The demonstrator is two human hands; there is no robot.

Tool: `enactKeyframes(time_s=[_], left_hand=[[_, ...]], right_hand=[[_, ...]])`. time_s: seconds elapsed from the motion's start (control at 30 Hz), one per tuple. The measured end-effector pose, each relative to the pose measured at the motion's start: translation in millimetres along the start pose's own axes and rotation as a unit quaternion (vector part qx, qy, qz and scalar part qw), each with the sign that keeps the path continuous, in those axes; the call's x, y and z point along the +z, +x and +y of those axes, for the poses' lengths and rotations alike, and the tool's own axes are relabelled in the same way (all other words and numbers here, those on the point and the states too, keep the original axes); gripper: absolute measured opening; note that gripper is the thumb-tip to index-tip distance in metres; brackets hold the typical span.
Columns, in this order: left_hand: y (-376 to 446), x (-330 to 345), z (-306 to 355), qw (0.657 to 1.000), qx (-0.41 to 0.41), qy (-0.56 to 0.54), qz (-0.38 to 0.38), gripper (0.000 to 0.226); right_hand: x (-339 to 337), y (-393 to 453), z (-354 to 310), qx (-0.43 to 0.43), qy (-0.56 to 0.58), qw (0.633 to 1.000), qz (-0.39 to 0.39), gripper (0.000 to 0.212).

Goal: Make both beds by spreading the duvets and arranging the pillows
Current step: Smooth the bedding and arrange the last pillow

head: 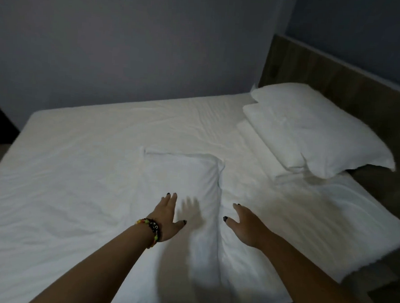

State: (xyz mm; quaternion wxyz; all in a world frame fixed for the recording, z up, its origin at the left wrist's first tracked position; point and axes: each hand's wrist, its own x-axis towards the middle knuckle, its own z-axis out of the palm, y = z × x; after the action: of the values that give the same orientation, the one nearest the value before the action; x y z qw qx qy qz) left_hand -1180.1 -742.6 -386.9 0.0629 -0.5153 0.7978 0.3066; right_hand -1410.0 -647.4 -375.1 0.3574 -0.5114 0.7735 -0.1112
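White pillow (183, 185) lies flat on the duvet (77, 168), just ahead of and between my hands. Two stacked pillows (311, 134) far right by the wooden headboard (337, 77); grey-blue wall (130, 43) beyond. My left hand (167, 217) and right hand (246, 225) hover spread, fingers straight, holding nothing. Beaded bracelet (152, 230) on left wrist.

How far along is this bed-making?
Partly done. The duvet lies spread over the bed, lightly wrinkled, and two pillows are stacked by the headboard. In hand: the left hand and right hand reach, open, toward a loose pillow lying mid-bed. Left: placing that pillow at the head. A second bed is not in view.
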Motion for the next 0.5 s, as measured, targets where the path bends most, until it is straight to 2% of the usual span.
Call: enactKeyframes(time_s=[0.07, 0.17, 0.23, 0.4, 0.5], left_hand=[[14, -1, -25, 0.999, -0.032, -0.011, -0.009, 0.089], [32, 14, -60, 0.995, -0.080, -0.039, -0.037, 0.094], [42, 35, -83, 0.989, -0.122, -0.058, -0.057, 0.100], [64, 107, -124, 0.968, -0.225, -0.071, -0.090, 0.119], [80, 141, -136, 0.965, -0.245, -0.045, -0.086, 0.130]], right_hand=[[20, 28, -8, 0.008, 0.018, 0.999, -0.034, 0.065], [62, 71, -4, 0.035, 0.049, 0.994, -0.091, 0.078], [90, 92, 1, 0.068, 0.048, 0.990, -0.118, 0.078], [160, 134, 27, 0.162, 0.100, 0.976, -0.109, 0.093], [193, 144, 53, 0.223, 0.150, 0.959, -0.084, 0.102]])
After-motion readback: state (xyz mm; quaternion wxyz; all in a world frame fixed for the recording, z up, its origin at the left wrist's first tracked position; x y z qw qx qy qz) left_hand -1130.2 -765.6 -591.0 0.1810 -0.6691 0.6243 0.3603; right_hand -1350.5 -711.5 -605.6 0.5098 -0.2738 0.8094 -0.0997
